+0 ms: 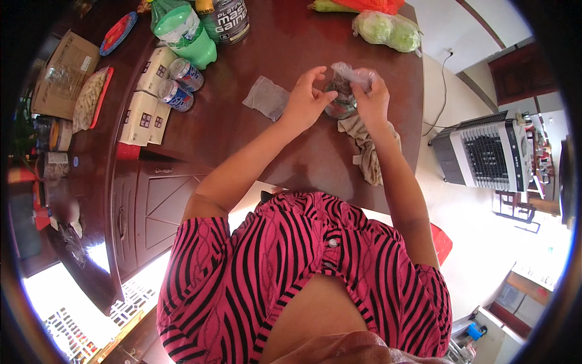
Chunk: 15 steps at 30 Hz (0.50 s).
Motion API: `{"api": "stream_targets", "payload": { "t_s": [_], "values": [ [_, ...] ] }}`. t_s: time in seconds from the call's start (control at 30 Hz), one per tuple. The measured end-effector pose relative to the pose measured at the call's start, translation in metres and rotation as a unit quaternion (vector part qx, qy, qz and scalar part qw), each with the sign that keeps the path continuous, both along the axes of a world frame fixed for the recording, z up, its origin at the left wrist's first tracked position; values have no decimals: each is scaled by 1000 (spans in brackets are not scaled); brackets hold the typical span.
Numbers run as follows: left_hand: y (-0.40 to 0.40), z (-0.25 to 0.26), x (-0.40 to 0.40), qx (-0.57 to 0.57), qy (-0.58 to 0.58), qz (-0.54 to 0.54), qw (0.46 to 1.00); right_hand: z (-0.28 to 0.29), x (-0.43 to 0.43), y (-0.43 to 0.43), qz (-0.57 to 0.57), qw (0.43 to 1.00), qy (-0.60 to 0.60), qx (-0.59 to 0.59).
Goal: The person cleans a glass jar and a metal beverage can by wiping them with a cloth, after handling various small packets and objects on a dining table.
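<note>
A jar-like clear container (pixel 340 110) with dark, dry-looking contents (pixel 339 87) stands on the dark red wooden table (pixel 227 141). My right hand (pixel 373 98) pinches a thin clear plastic bag (pixel 346 72) at the container's top right. On the other side, my left hand (pixel 308 98) has its thumb and fingers apart; its thumb tip is close to the container, and I cannot tell whether it touches. Left of that hand lies a flat clear plastic bag (pixel 267 98). A crumpled beige cloth (pixel 367 148) lies below the container, partly under my right forearm.
Drink cans (pixel 176 94), tissue packs (pixel 145 117), a green bottle (pixel 186 38) and a black tub (pixel 225 20) stand at the left. Wrapped green vegetables (pixel 386 31) lie at the far right. Beyond the table's right edge stands an air cooler (pixel 484 152) with a cord (pixel 440 111).
</note>
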<state>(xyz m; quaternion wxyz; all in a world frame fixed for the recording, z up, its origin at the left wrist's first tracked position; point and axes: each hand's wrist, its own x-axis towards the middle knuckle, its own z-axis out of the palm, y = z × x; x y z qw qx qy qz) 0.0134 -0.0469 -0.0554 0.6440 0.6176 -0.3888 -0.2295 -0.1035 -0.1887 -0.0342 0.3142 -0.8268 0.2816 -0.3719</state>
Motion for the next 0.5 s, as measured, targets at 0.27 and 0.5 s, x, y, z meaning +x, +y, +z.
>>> {"api": "stream_targets", "payload": {
  "t_s": [0.27, 0.5],
  "values": [
    [-2, -1, 10, -48, -343, 19, 938, 34, -23, 6, 176, 963, 163, -121],
    [-15, 14, 7, 21, -403, 23, 915, 39, -54, 35, 34, 993, 9, -110]
  ]
}}
